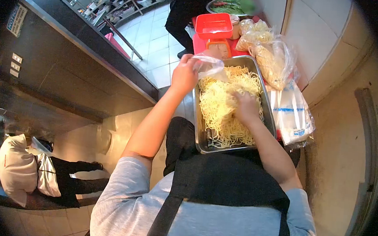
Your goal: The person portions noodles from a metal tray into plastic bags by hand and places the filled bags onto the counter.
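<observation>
My left hand grips the edge of a clear plastic bag over the far left corner of a metal tray. The tray holds a heap of pale yellow noodles. My right hand reaches into the right side of the heap, its fingers curled around some noodles and partly hidden by them. Whether anything is inside the bag, I cannot tell.
Filled bags of noodles and a stack of plastic bags lie right of the tray. Beyond it stand a red basin, an orange container and a bowl of green vegetables. Two other people are nearby, left and ahead.
</observation>
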The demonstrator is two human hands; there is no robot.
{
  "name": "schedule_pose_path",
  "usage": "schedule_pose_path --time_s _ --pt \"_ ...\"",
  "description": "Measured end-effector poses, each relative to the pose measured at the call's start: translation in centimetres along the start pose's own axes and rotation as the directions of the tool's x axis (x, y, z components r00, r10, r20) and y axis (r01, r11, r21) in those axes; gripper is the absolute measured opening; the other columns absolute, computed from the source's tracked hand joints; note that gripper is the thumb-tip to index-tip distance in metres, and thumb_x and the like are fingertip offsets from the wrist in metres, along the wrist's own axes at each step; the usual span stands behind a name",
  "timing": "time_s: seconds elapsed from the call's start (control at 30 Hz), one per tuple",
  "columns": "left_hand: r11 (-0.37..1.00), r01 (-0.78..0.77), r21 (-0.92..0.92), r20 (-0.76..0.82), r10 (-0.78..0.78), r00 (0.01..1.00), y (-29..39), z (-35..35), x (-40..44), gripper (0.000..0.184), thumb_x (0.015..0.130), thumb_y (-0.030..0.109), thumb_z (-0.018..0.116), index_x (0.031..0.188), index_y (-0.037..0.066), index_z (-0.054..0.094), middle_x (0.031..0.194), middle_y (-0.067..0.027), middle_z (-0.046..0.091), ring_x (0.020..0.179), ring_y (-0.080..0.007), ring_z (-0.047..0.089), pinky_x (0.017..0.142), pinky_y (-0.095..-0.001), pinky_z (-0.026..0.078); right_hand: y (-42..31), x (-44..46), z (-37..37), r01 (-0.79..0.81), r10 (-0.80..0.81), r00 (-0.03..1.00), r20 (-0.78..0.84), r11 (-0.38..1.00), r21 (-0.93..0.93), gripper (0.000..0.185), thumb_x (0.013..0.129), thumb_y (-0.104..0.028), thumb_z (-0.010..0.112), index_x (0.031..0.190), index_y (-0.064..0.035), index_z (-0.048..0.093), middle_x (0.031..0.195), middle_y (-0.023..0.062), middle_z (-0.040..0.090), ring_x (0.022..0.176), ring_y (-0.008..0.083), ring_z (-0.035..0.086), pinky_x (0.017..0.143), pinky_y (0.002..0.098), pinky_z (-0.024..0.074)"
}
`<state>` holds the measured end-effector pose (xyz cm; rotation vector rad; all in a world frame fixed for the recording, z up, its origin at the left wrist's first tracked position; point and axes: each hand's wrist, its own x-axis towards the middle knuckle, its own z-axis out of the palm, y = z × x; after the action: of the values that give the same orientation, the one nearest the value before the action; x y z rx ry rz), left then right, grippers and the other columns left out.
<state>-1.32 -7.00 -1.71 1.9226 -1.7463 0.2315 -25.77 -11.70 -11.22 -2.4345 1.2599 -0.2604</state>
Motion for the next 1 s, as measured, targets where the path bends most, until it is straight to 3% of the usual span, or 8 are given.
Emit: schedule_pose_path --time_s 0.1,0.2,0.3,0.5,0.57,0.83,0.9,1.0 --pt "0.989 -0.038 0.144 -0.005 0.039 0.999 1.4 0.0 0.2 0.033 0.076 0.005 0.055 0.109 0.008 0.057 0.123 -0.0117 0.052 0.085 -0.0346 0.063 0.071 -0.0449 0.052 1.0 0.2 -2.5 -0.018 0.075 0.993 -0.09 0.855 0.518 0.045 0.072 -0.004 0.067 0.116 -0.0071 0.06 0.11 0.0118 0.064 0.102 0.0239 0.061 0.084 0.0374 0.0495" --pt "0.966 0.103 0.237 0.101 -0.13 0.986 0.8 2.9 1.8 0.026 0.084 0.011 0.051 0.108 0.007 0.058 0.125 -0.0105 0.049 0.08 -0.0328 0.062 0.066 -0.0457 0.052 2.4 1.8 -4.3 0.113 0.053 0.989 -0.138 0.333 0.936 0.04 0.077 -0.001 0.063 0.117 -0.0046 0.059 0.106 0.0065 0.065 0.094 0.0178 0.061 0.082 0.0321 0.0494" --pt "0.973 -0.131 0.191 0.067 0.12 0.991 2.6 4.1 3.0 0.034 0.082 0.01 0.051 0.116 0.004 0.053 0.138 -0.0097 0.04 0.078 -0.0306 0.062 0.065 -0.0452 0.052 -0.4 2.6 -8.8 0.151 -0.201 0.968 -0.147 0.002 0.989 0.036 0.081 0.001 0.06 0.116 -0.0043 0.06 0.105 0.0054 0.065 0.092 0.0145 0.061 0.081 0.0292 0.049" --pt "0.823 -0.565 -0.047 0.14 0.566 0.813 7.7 0.6 1.6 0.062 0.074 0.005 0.054 0.134 0.018 0.046 0.138 -0.0076 0.045 0.075 -0.0289 0.062 0.063 -0.0384 0.052 -0.4 1.1 -7.4 -0.086 -0.397 0.911 0.114 0.087 0.992 0.024 0.085 -0.005 0.059 0.109 -0.006 0.062 0.1 0.0038 0.064 0.087 0.0148 0.061 0.077 0.03 0.0502" --pt "0.657 -0.728 -0.198 -0.022 0.739 0.673 7.2 0.8 0.4 0.07 0.073 0.004 0.054 0.139 0.023 0.041 0.136 -0.0051 0.049 0.071 -0.0267 0.061 0.06 -0.0356 0.051 1.4 2.3 -3.0 -0.3 -0.38 0.904 0.197 -0.233 0.925 0.021 0.087 -0.013 0.059 0.107 -0.0077 0.062 0.097 0.0042 0.064 0.084 0.0161 0.061 0.073 0.0302 0.0508" --pt "0.851 -0.515 -0.106 -0.051 0.513 0.857 8.0 3.2 -4.1 0.06 0.077 0.012 0.057 0.136 0.019 0.047 0.137 -0.0016 0.049 0.062 -0.0234 0.059 0.058 -0.0346 0.05 0.0 0.7 -0.7 -0.26 -0.13 0.961 0.243 -0.721 0.643 0.024 0.087 -0.019 0.06 0.109 -0.008 0.061 0.096 0.0056 0.064 0.082 0.0172 0.062 0.072 0.0308 0.0512" --pt "0.86 -0.502 -0.089 -0.055 0.499 0.865 8.3 3.7 -4.3 0.058 0.078 0.011 0.055 0.136 0.018 0.047 0.136 -0.0012 0.049 0.062 -0.023 0.059 0.058 -0.0352 0.05 0.1 1.0 0.9 -0.19 0.052 0.944 0.324 -0.718 0.67 0.025 0.087 -0.02 0.061 0.109 -0.008 0.061 0.096 0.006 0.064 0.082 0.0175 0.062 0.072 0.0309 0.0513" --pt "0.749 -0.546 -0.376 -0.199 0.51 0.837 6.0 8.3 -3.6 0.059 0.082 0.006 0.049 0.139 0.02 0.042 0.141 -0.0016 0.045 0.091 -0.024 0.065 0.07 -0.0285 0.053 1.2 -0.9 -0.8 -0.214 0.23 0.928 0.292 -0.311 0.926 0.035 0.094 -0.031 0.05 0.117 -0.0066 0.056 0.102 0.0087 0.064 0.088 0.0209 0.063 0.075 0.0354 0.0548"
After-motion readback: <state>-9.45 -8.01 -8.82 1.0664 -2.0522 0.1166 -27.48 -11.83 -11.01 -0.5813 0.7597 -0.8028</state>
